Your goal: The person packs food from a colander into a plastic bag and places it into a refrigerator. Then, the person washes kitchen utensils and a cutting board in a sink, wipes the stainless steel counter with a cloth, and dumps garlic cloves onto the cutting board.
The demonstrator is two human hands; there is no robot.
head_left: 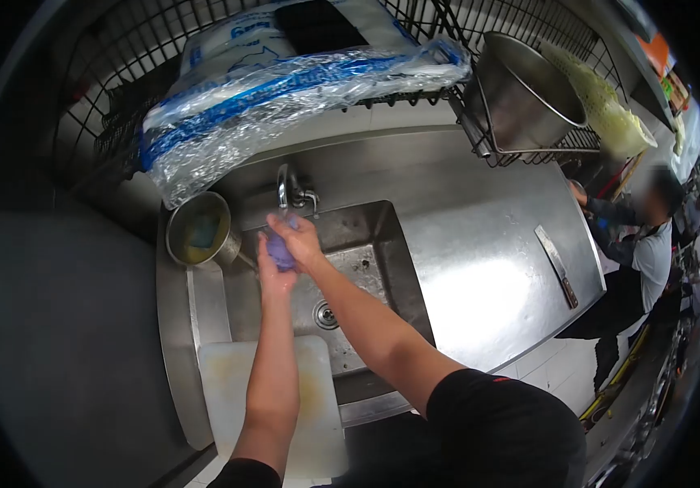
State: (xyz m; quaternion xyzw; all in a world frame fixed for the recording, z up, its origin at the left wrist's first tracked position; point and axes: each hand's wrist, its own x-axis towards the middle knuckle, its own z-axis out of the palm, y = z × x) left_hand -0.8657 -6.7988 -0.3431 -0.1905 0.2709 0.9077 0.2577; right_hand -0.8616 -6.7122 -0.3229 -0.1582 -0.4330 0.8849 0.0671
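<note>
Between my two hands, under the sink's tap [284, 187], is a rounded purple lump [281, 253]; its exact kind is not clear. My left hand [273, 275] cups it from the near left side with fingers curled. From the right, my right hand [301, 242] closes over it, its fingers bent around the top. Both hands are above the left part of the metal sink [399, 268]. Just left of them, a metal pot [173, 236] holds yellowish liquid and a greenish thing.
A stained white cutting board [224, 398] lies at the sink's near left. On the right counter [480, 236] rests a knife [552, 256]. Overhead, a wire rack carries plastic-wrapped bags [228, 122] and a large metal pot [521, 89]. Another person [651, 256] stands at the right.
</note>
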